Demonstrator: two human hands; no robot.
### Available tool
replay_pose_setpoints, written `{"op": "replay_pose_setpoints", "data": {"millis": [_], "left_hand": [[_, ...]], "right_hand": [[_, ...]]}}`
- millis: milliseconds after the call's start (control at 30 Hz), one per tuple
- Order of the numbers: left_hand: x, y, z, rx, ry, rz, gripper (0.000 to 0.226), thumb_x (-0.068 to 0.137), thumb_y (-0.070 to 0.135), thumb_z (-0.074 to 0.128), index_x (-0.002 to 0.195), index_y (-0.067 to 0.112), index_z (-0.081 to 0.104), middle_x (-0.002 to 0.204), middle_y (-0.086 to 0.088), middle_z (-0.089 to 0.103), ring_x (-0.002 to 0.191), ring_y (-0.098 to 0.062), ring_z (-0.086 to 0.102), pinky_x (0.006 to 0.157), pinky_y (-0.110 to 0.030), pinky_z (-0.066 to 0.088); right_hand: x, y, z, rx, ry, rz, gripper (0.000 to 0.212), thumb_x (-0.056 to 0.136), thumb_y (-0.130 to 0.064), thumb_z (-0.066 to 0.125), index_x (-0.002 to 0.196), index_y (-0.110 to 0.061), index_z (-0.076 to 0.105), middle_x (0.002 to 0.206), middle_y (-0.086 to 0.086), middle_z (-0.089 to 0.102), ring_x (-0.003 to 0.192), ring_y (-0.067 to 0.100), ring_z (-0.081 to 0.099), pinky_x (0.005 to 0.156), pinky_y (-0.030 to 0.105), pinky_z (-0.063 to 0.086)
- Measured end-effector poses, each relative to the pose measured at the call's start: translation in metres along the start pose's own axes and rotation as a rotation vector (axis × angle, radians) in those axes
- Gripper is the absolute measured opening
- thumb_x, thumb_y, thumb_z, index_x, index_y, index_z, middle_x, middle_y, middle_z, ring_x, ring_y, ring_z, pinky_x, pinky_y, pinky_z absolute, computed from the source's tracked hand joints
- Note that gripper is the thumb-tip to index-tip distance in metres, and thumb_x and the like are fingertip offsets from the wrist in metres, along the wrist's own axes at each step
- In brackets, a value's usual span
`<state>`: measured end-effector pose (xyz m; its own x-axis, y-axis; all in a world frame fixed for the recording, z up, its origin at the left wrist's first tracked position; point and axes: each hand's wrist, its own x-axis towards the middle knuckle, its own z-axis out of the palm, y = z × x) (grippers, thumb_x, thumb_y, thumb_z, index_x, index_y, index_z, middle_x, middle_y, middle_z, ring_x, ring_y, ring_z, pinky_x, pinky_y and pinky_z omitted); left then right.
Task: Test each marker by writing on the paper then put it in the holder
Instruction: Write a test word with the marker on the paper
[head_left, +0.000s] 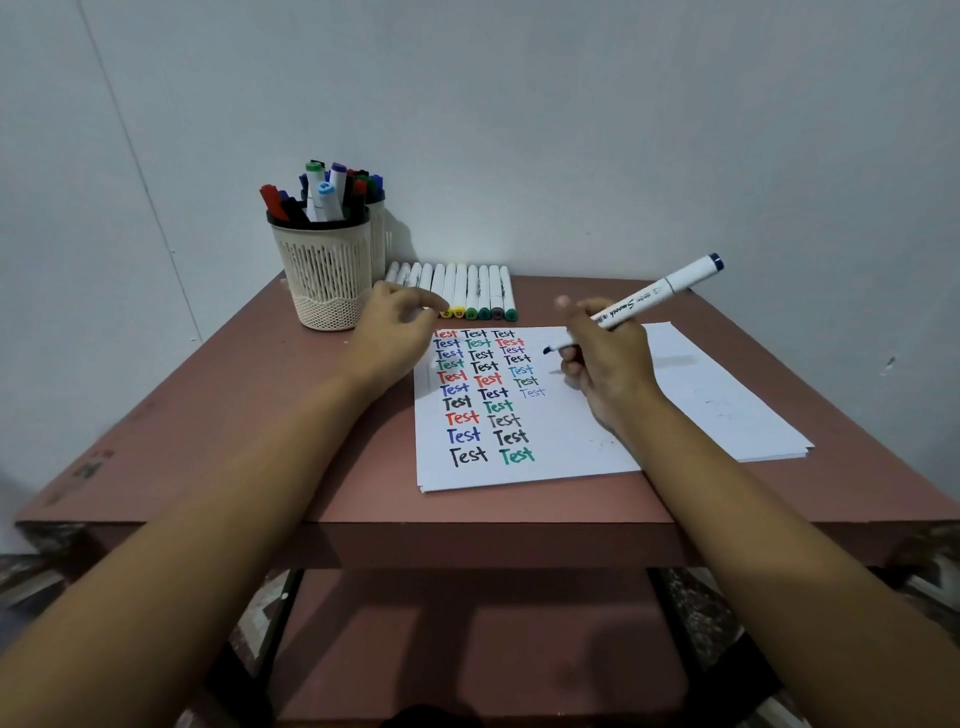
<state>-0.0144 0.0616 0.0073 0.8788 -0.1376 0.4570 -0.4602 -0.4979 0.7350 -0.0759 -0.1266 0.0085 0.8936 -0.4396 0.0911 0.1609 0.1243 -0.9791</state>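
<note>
Head view: the task looks well along but not finished. The paper (571, 447) carries three columns of "Test" in black, red, blue, green and paler shades, with the third column shorter than the other two. The mesh holder (327, 270) at the back left of the surface (234, 415) is crowded with markers standing upright, and a second holder (378, 234) sits just behind it. A row of white markers (457, 288) lies side by side beyond the paper's far edge, coloured caps towards the person. These, I judge, are the ones left to test.

The right hand (608, 364) grips the marker in use (639, 304) in a writing hold, over the upper middle of the paper. Its long axis runs diagonally: the bare dark-blue tip points down and left towards the third column, and the capped rear end rises up and right, away from the person. Whether the tip touches the sheet I cannot tell.

The left hand (395, 332) is at the paper's top left corner, near the row's caps, fingers curled and blurred — whether it pinches something small, such as a cap, cannot be made out.
</note>
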Motion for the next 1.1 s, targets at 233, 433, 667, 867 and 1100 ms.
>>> {"op": "replay_pose_setpoints", "data": {"millis": [233, 433, 667, 867, 1100], "left_hand": [[-0.006, 0.003, 0.003, -0.044, -0.113, 0.113, 0.049, 0.093, 0.006, 0.046, 0.139, 0.023, 0.041, 0.105, -0.004, 0.040, 0.084, 0.000, 0.043, 0.080, -0.011, 0.035], [-0.013, 0.011, 0.006, -0.132, -0.222, 0.217, 0.052, 0.093, 0.007, 0.053, 0.138, 0.028, 0.037, 0.096, 0.005, 0.050, 0.082, -0.016, 0.055, 0.069, -0.010, 0.043], [-0.016, 0.012, 0.007, -0.175, -0.307, 0.254, 0.065, 0.087, 0.005, 0.062, 0.129, 0.045, 0.031, 0.098, 0.013, 0.054, 0.089, 0.002, 0.056, 0.080, -0.009, 0.045], [-0.017, 0.014, 0.010, -0.220, -0.309, 0.294, 0.069, 0.086, 0.004, 0.063, 0.123, 0.053, 0.031, 0.099, 0.012, 0.056, 0.095, -0.011, 0.060, 0.086, -0.024, 0.050], [-0.017, 0.015, 0.014, -0.146, -0.239, 0.227, 0.030, 0.088, 0.016, 0.064, 0.117, 0.014, 0.059, 0.099, 0.003, 0.065, 0.085, -0.004, 0.061, 0.081, -0.025, 0.051]], "right_hand": [[-0.001, -0.004, 0.001, 0.163, -0.075, 0.057, 0.028, 0.090, -0.020, 0.062, 0.066, -0.012, 0.051, 0.054, 0.001, 0.046, 0.048, 0.011, 0.044, 0.048, 0.022, 0.037], [-0.005, -0.008, 0.004, 0.260, -0.144, 0.060, 0.020, 0.092, -0.003, 0.052, 0.073, -0.005, 0.058, 0.056, 0.003, 0.060, 0.053, 0.012, 0.057, 0.053, 0.020, 0.051], [-0.005, -0.003, 0.005, 0.191, -0.254, 0.008, 0.009, 0.090, -0.006, 0.061, 0.082, -0.006, 0.064, 0.064, 0.003, 0.068, 0.059, 0.011, 0.065, 0.060, 0.019, 0.055], [-0.007, 0.001, 0.007, 0.074, -0.304, -0.040, 0.011, 0.089, -0.008, 0.063, 0.079, -0.009, 0.066, 0.064, 0.002, 0.067, 0.060, 0.010, 0.063, 0.059, 0.019, 0.055], [-0.005, 0.001, 0.007, 0.061, -0.282, -0.025, 0.021, 0.086, -0.013, 0.068, 0.067, -0.009, 0.064, 0.053, 0.000, 0.050, 0.048, 0.010, 0.045, 0.052, 0.021, 0.041]]}}
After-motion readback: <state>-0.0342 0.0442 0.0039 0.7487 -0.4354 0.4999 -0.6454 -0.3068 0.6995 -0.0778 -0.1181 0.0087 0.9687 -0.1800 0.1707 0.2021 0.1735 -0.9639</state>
